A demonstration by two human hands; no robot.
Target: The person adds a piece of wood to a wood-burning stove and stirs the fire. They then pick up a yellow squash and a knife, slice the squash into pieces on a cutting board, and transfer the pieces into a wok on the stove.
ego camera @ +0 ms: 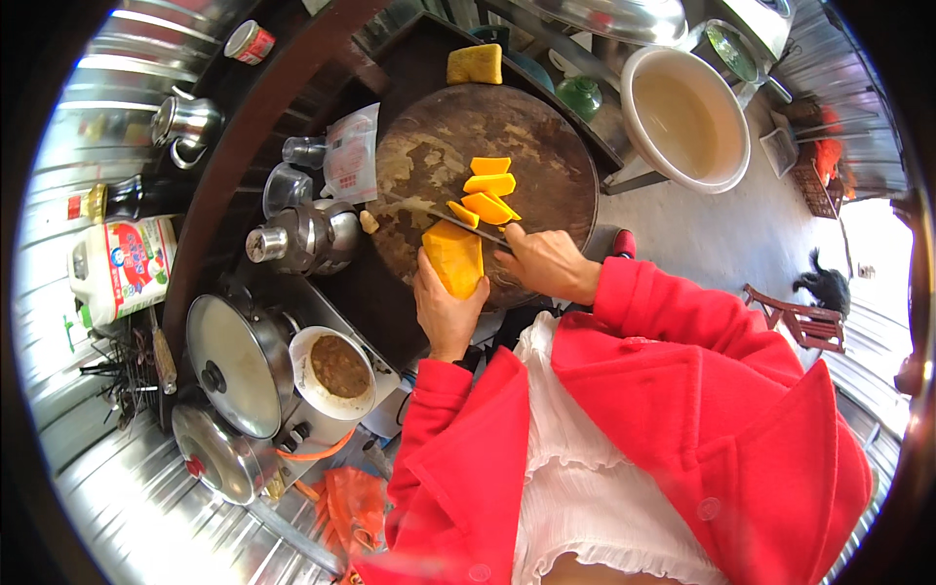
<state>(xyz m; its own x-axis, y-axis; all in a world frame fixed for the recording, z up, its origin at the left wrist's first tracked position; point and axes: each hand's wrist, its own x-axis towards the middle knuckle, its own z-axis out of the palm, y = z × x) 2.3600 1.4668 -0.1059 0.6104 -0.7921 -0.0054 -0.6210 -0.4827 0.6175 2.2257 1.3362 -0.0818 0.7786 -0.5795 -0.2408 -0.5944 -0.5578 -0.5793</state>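
My left hand [448,309] grips a peeled orange block of what looks like pumpkin [453,257] at the near edge of a round wooden chopping board [541,139]. In my right hand [550,262] is the handle of a knife, held at the block's far end. The knife blade [459,224] lies across that end and points to the left; its edge is hard to make out. Just beyond the blade, several cut orange slices [490,184] lie in a loose row on the worn board.
A yellow sponge [474,64] sits at the board's far edge. Left of the board are a metal flask [303,238], a plastic bag [351,155] and a bowl of brown food [340,365] near a lidded pot [234,365]. A basin of cloudy water [684,121] stands at far right.
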